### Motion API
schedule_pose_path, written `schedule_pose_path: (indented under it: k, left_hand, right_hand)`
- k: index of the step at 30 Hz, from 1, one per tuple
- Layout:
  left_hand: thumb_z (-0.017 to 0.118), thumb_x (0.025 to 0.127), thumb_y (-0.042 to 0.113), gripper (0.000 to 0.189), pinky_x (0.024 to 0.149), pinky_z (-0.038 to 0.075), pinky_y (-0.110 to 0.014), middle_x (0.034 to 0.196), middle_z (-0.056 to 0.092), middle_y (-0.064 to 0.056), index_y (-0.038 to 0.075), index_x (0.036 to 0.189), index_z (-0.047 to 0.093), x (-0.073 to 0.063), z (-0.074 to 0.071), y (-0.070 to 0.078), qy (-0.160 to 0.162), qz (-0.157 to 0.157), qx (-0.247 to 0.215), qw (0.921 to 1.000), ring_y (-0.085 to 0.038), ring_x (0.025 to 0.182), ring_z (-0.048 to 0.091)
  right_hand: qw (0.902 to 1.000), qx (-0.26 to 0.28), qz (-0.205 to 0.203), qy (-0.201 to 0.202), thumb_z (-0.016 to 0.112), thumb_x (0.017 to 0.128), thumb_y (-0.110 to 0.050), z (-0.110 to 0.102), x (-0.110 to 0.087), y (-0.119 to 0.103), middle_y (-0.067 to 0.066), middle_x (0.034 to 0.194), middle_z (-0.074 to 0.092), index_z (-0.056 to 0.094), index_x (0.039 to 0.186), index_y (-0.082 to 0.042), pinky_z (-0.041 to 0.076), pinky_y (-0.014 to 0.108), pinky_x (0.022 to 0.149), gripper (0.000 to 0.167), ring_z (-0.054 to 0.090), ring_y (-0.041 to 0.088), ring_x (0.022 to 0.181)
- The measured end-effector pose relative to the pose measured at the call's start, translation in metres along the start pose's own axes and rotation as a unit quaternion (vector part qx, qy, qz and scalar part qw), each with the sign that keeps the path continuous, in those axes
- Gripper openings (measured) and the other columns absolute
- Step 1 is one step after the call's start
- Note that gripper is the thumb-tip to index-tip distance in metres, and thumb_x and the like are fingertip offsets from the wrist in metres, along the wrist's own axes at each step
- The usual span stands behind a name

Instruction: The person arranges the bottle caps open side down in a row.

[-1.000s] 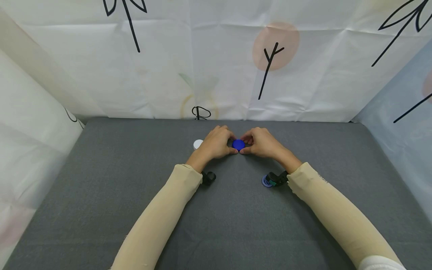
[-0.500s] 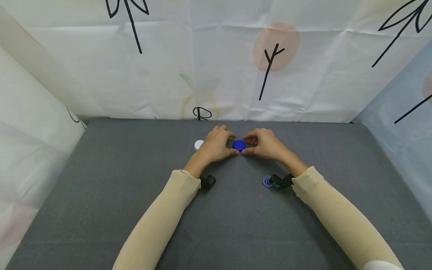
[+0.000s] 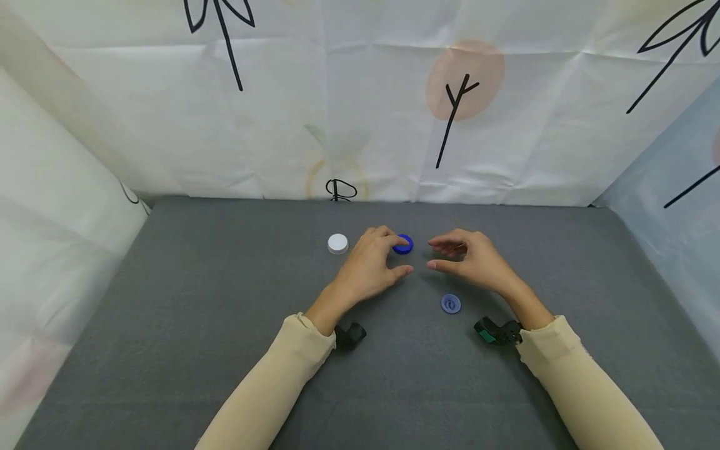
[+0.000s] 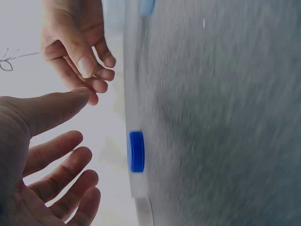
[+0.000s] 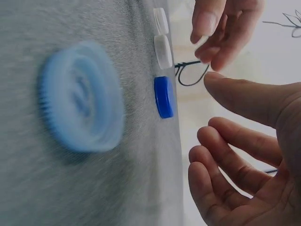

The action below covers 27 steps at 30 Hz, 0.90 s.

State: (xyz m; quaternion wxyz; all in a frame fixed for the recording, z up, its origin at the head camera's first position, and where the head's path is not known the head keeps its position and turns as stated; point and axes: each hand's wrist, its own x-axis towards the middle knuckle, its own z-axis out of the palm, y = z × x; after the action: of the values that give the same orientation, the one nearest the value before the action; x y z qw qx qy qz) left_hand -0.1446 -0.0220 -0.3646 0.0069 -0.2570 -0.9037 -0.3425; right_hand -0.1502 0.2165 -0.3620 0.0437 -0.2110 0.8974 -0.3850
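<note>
A dark blue bottle cap [image 3: 404, 244] lies on the grey table, a raised rim showing in the head view. My left hand [image 3: 368, 265] hovers just left of it and partly covers it, fingers and thumb spread with nothing between them. To its right, my right hand [image 3: 469, 256] is held above the cloth, thumb apart from the loosely bent fingers, holding nothing. Nearer to me lies a light blue cap [image 3: 450, 304], hollow side up; it looms large and blurred in the right wrist view. Left of my left hand sits a white cap [image 3: 338, 244].
Two white caps, a nearer one [image 5: 162, 52] and a farther one [image 5: 161, 21], stand in a row beyond the dark blue cap in the right wrist view. A white printed cloth [image 3: 382, 125] rises along the table's back edge. Grey cloth [image 3: 394, 375] covers the tabletop.
Both hands have let go of the dark blue cap and drawn back toward me, the right one also outward. The cap's rim now shows instead of a plain top. The light blue cap is uncovered.
</note>
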Motion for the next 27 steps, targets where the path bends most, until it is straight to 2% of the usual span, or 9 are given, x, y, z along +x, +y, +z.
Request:
schedule_pose_path:
  k: [3, 6, 10, 13, 19, 27]
  left_hand:
    - [0.084, 0.087, 0.024, 0.042, 0.096, 0.045, -0.041, 0.117, 0.065, -0.009, 0.005, 0.123, 0.071, -0.005, 0.004, 0.006, -0.004, 0.005, -0.02, 0.9998, -0.027, 0.112, 0.056]
    - [0.083, 0.087, 0.024, 0.041, 0.094, 0.046, -0.039, 0.115, 0.065, -0.009, 0.004, 0.122, 0.071, -0.009, 0.007, 0.011, -0.012, 0.011, -0.038, 0.9991, -0.026, 0.109, 0.056]
    - [0.083, 0.088, 0.023, 0.04, 0.09, 0.047, -0.036, 0.112, 0.065, -0.008, 0.004, 0.121, 0.071, -0.012, 0.011, 0.016, -0.019, 0.017, -0.051, 0.9984, -0.024, 0.107, 0.057]
    - [0.083, 0.088, 0.023, 0.04, 0.09, 0.048, -0.035, 0.112, 0.067, -0.007, 0.004, 0.121, 0.071, -0.012, 0.015, 0.017, -0.024, 0.015, -0.073, 0.9969, -0.023, 0.106, 0.06]
    - [0.082, 0.089, 0.019, 0.038, 0.091, 0.052, -0.033, 0.113, 0.071, -0.012, 0.0, 0.121, 0.071, -0.013, 0.026, 0.019, -0.048, -0.003, -0.179, 0.9828, -0.023, 0.105, 0.065]
    - [0.082, 0.089, 0.02, 0.038, 0.084, 0.051, -0.024, 0.107, 0.07, -0.008, 0.002, 0.12, 0.071, -0.016, 0.037, 0.019, -0.064, -0.023, -0.2, 0.9774, -0.016, 0.096, 0.064]
  right_hand:
    - [0.9999, 0.012, 0.005, 0.004, 0.079, 0.09, -0.009, -0.002, -0.012, 0.003, 0.018, 0.113, 0.069, 0.068, 0.123, 0.005, 0.053, 0.05, 0.087, 0.037, 0.065, 0.031, 0.097]
    - [0.9998, 0.019, 0.006, 0.005, 0.078, 0.091, -0.009, -0.004, -0.021, 0.006, 0.016, 0.112, 0.07, 0.069, 0.122, 0.004, 0.054, 0.042, 0.084, 0.035, 0.065, 0.027, 0.095]
    - [0.9997, 0.024, -0.006, -0.004, 0.077, 0.091, -0.007, -0.005, -0.026, 0.012, 0.014, 0.109, 0.071, 0.07, 0.121, 0.004, 0.053, 0.031, 0.078, 0.033, 0.065, 0.021, 0.091]
    - [0.9993, 0.028, -0.018, -0.014, 0.078, 0.09, -0.007, -0.007, -0.027, 0.018, 0.013, 0.108, 0.071, 0.07, 0.12, 0.003, 0.053, 0.029, 0.076, 0.033, 0.064, 0.017, 0.089]
    - [0.9977, 0.043, -0.023, -0.048, 0.08, 0.088, -0.006, -0.015, -0.03, 0.028, 0.009, 0.099, 0.07, 0.072, 0.117, 0.002, 0.053, 0.028, 0.071, 0.032, 0.064, 0.014, 0.084]
    - [0.9938, 0.054, -0.024, -0.094, 0.084, 0.084, -0.011, -0.017, -0.031, 0.037, 0.005, 0.101, 0.07, 0.074, 0.115, -0.003, 0.051, 0.027, 0.075, 0.033, 0.062, 0.017, 0.088]
